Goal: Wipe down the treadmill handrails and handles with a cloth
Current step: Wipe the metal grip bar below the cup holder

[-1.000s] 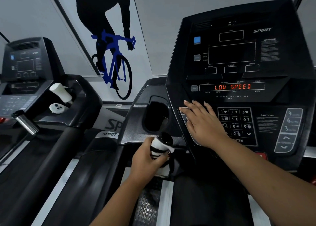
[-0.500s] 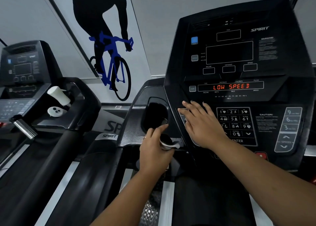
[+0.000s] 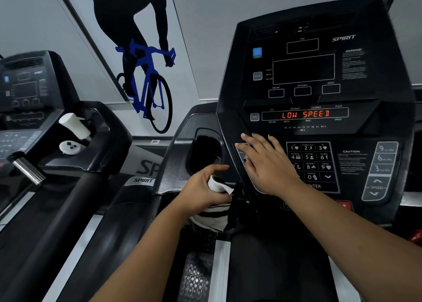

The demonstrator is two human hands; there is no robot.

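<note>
My left hand (image 3: 203,191) grips a white cloth with black stripes (image 3: 218,217), wrapped around the end of a short black handle (image 3: 235,204) just under the treadmill console (image 3: 319,77). Part of the cloth hangs below my palm. The handle is mostly hidden by hand and cloth. My right hand (image 3: 268,162) lies flat with straight fingers on the console's lower left, beside the number keypad (image 3: 310,162). The red display reads LOW SPEED. The black left handrail (image 3: 127,224) runs down toward me at lower left.
A cup holder recess (image 3: 205,151) sits left of the console. A second treadmill (image 3: 29,96) stands at left with a white bottle (image 3: 74,124) and a white controller (image 3: 69,146) on its tray, plus a chrome grip (image 3: 28,170). A cyclist mural covers the wall.
My left hand slid up the handle with the cloth, from below its end to over its end. My right hand stayed on the console.
</note>
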